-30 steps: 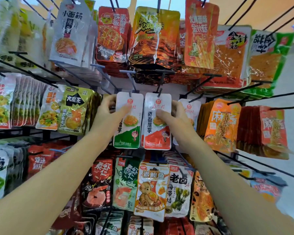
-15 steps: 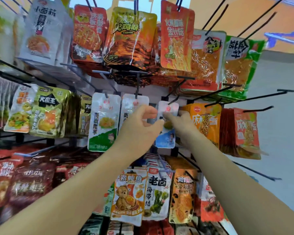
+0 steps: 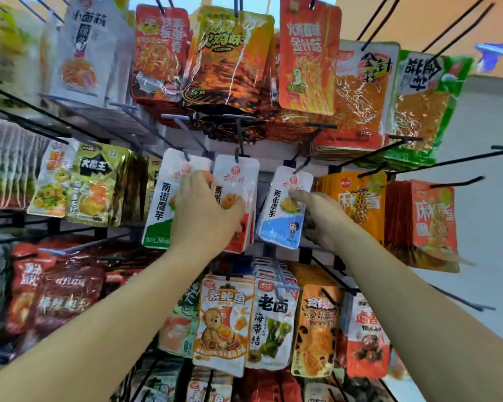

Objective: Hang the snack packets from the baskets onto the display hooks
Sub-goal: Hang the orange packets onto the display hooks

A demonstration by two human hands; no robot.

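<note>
Three white snack packets hang side by side on the middle row's hooks: a green-bottomed packet (image 3: pixel 157 219), a red-bottomed packet (image 3: pixel 240 175) and a blue-bottomed packet (image 3: pixel 279 227). My left hand (image 3: pixel 206 210) lies over the gap between the green and red packets, its thumb on the front of the red packet and its fingertips curled at that packet's left edge. My right hand (image 3: pixel 323 216) pinches the blue packet's right side, thumb in front and fingers behind. The blue packet hangs tilted from its black hook (image 3: pixel 304 159).
Full rows of packets hang above, below and to the left. Orange packets (image 3: pixel 357 204) and red packets (image 3: pixel 430 221) hang just right of my right hand. Long bare hooks (image 3: pixel 453 161) jut out at the right, with a grey floor (image 3: pixel 491 227) beyond.
My left hand has left the top of the blue packet and moved left onto the red-bottomed one. My right hand has slid down to the blue packet's right side.
</note>
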